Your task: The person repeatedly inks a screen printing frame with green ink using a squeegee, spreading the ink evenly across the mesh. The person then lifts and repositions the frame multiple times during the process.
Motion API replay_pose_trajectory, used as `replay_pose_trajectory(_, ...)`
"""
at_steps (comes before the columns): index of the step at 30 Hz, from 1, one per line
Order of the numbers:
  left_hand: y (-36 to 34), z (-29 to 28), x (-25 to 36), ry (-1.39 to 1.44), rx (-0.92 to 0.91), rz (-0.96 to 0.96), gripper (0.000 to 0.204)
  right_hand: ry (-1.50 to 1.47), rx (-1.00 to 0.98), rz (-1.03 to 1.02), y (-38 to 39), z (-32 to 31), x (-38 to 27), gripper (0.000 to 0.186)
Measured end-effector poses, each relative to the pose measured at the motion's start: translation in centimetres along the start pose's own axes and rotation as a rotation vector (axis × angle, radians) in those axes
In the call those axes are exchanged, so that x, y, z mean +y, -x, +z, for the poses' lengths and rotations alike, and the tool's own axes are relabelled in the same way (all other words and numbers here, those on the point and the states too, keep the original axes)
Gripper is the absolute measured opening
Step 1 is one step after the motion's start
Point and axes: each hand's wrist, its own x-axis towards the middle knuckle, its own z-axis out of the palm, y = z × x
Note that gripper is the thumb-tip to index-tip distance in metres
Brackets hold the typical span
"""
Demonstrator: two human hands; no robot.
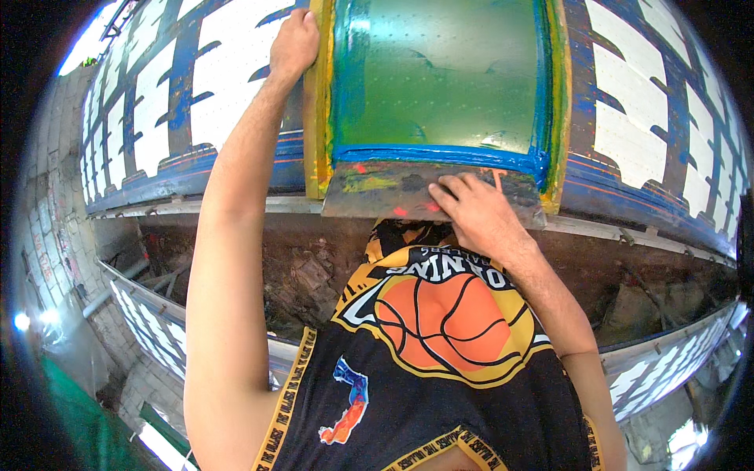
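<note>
A screen-printing frame (317, 118) lies in front of me, with a green translucent mesh (440, 82), blue ink along its inner edges and yellow-stained wooden sides. My left hand (295, 41) is closed on the far part of its left side; some fingertips are hidden. At the frame's near end is a dark, paint-stained flap (369, 192) with red and yellow smears. My right hand (481, 212) is over this flap, fingers bent on its upper face and closed at its near edge. What lies under that palm is hidden.
A long printing table (283, 169), stained blue, carries rows of white cut fabric pieces (161, 98) to the left and more white pieces (632, 133) to the right. A metal rail (605, 228) runs along its near edge. Behind me stands another table (675, 361) with white pieces.
</note>
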Motion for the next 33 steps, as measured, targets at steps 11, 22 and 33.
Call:
replay_pose_trajectory(11, 0.1, 0.9, -0.1, -0.016, 0.073, 0.066, 0.038, 0.089, 0.136, 0.358, -3.4, -2.2, -1.4, 0.051)
replay_pose_trajectory(22, -0.6, 1.9, -0.6, 0.024, 0.091, 0.070, 0.036, 0.154, 0.173, 0.335, -3.5, -2.7, -0.3, 0.052)
replay_pose_trajectory(33, -0.3, 1.1, -0.2, 0.054, 0.069, 0.075, 0.033, 0.220, 0.291, 0.330, -3.5, 1.5, -0.9, 0.062)
